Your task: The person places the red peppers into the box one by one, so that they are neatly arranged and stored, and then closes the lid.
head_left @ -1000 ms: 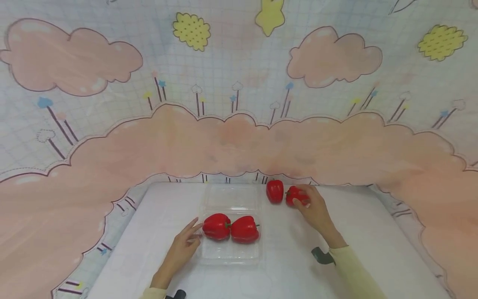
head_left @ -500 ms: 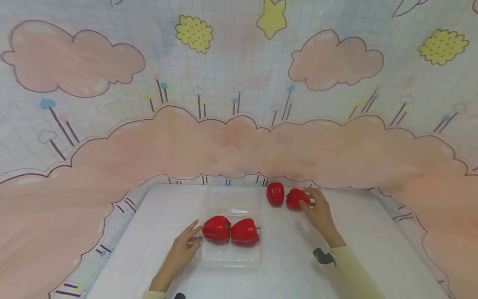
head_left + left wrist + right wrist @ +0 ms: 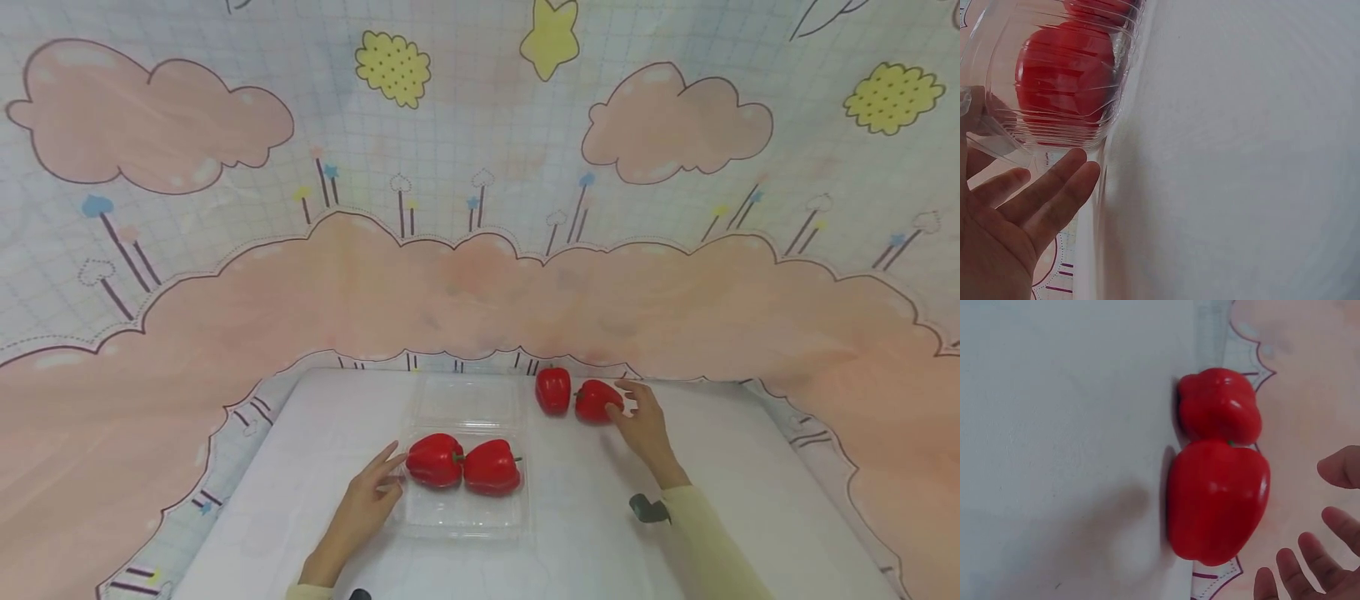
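Note:
A clear plastic clamshell box (image 3: 465,517) lies open on the white table and holds two red peppers (image 3: 435,460) (image 3: 491,467). My left hand (image 3: 390,471) is open, and its straight fingers (image 3: 1054,194) touch the box's left wall beside the nearer pepper (image 3: 1063,81). Two more red peppers (image 3: 552,390) (image 3: 596,401) lie side by side near the table's far edge. My right hand (image 3: 626,402) is open just right of them. In the right wrist view its fingers (image 3: 1342,526) are spread a little apart from the closer pepper (image 3: 1216,500).
The box's clear lid (image 3: 467,398) lies flat behind its tray. A cloth printed with pink clouds (image 3: 480,283) rises behind and around the white table (image 3: 720,467). A dark wrist strap (image 3: 648,508) shows on the right sleeve.
My right hand gripped the right-hand loose pepper, then let it go and opened beside it. The left hand stayed at the box's edge.

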The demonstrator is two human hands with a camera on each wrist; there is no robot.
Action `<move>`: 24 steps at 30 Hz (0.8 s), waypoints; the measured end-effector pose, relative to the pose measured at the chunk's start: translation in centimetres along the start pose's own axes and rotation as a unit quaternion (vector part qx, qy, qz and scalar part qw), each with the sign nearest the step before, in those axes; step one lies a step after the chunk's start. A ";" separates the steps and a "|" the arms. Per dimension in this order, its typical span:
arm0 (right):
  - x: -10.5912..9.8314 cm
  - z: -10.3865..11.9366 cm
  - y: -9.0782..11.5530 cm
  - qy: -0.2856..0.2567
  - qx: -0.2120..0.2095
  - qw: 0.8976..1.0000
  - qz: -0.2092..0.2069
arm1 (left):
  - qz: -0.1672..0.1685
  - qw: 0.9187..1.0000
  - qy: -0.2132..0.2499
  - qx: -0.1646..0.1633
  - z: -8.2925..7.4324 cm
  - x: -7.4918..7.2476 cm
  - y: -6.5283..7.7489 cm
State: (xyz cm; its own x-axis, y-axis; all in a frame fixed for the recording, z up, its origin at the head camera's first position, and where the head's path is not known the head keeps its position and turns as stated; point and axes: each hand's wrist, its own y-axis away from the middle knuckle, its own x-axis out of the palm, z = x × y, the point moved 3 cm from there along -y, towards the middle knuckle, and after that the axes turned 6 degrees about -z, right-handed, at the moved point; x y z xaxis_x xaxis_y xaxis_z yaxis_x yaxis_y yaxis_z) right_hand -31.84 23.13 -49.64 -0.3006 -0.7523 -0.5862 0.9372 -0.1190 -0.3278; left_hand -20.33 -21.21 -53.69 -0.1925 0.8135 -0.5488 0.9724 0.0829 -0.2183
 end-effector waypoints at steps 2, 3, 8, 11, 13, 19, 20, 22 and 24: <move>0.3 -0.2 -0.1 0.007 0.003 1.000 0.010 | 0.001 1.000 0.000 0.000 0.0 -0.1 0.0; 0.4 -0.4 -0.3 0.012 0.007 1.000 0.015 | 0.002 1.000 -0.002 0.000 0.0 -0.1 0.0; 0.8 -0.9 -1.0 0.035 0.020 0.998 0.038 | 0.003 1.000 -0.008 0.002 0.0 -0.1 0.0; 1.0 -1.4 -1.3 0.044 0.022 0.997 0.054 | 0.000 1.000 -0.007 0.000 0.1 0.1 0.1; 0.9 -1.8 -1.4 0.050 0.025 0.997 0.061 | 0.001 1.000 -0.006 0.003 0.1 0.3 0.1; 0.9 -2.8 -1.9 0.045 0.051 0.994 0.083 | 0.002 1.000 -0.017 0.021 0.1 0.5 0.1; 1.1 -2.8 -2.0 0.042 0.056 0.994 0.089 | 0.001 1.000 -0.021 0.023 0.1 0.4 0.1; 1.4 -2.8 -2.2 0.039 0.060 0.993 0.098 | -0.002 0.999 -0.025 0.029 0.1 0.2 0.1; 1.8 -2.9 -2.5 0.035 0.062 0.992 0.104 | -0.008 0.999 -0.029 0.035 0.1 0.0 0.0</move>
State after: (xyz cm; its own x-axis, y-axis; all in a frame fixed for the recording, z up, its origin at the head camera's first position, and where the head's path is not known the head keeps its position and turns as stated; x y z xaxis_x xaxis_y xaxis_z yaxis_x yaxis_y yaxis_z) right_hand -35.21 23.93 -52.09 -0.1060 -0.7221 -0.6836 0.9935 -0.0484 -0.1030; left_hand -20.33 -21.30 -53.75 -0.2164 0.7773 -0.5907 0.9581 0.0528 -0.2815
